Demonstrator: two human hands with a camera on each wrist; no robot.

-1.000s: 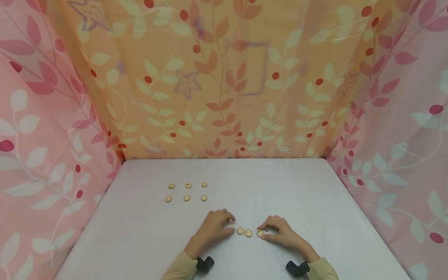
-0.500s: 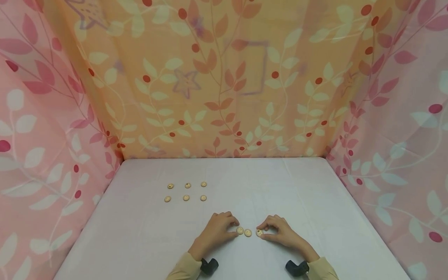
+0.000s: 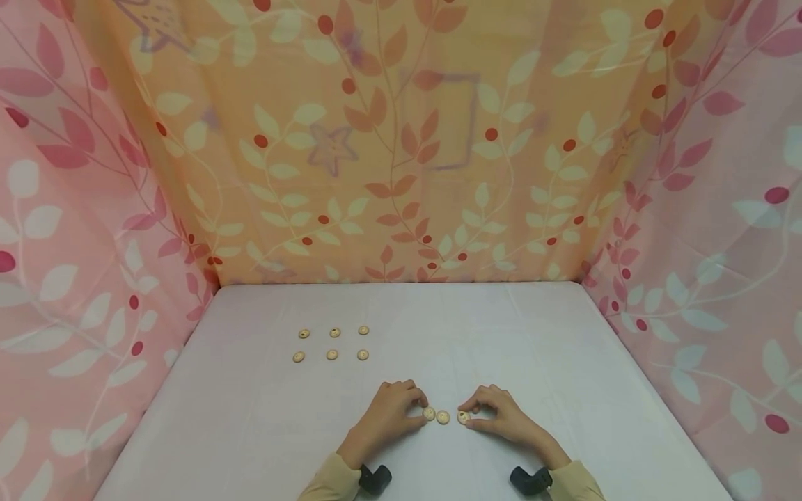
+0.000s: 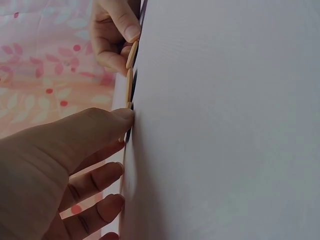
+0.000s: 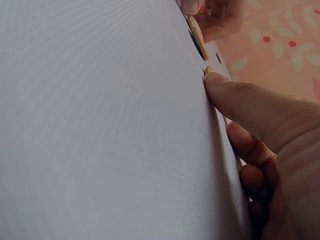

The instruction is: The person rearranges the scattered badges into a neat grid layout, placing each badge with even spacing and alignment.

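Three small round wooden discs lie in a short row near the front of the table. My left hand (image 3: pixel 393 409) pinches the left wooden disc (image 3: pixel 429 414) between thumb and forefinger. At the other end, my right hand (image 3: pixel 499 412) holds the right wooden disc (image 3: pixel 464 417), which bears a dark mark, by its edges. Between them is the middle wooden disc (image 3: pixel 443 417), close beside the left one, with a wider gap on its right. In the left wrist view, the left thumb (image 4: pixel 117 117) covers most of its disc. The right thumb (image 5: pixel 225 85) hides much of the other in the right wrist view.
Farther back on the white table (image 3: pixel 501 334), to the left, several similar discs form two rows, among them a front-row disc (image 3: pixel 332 355) and a back-row disc (image 3: pixel 335 332). Patterned curtains (image 3: pixel 401 174) enclose the table at the back and both sides.
My left hand has moved right from beside the row, and its thumb and forefinger have closed on the left disc. My right hand keeps its pinch on the right disc, nearly still.
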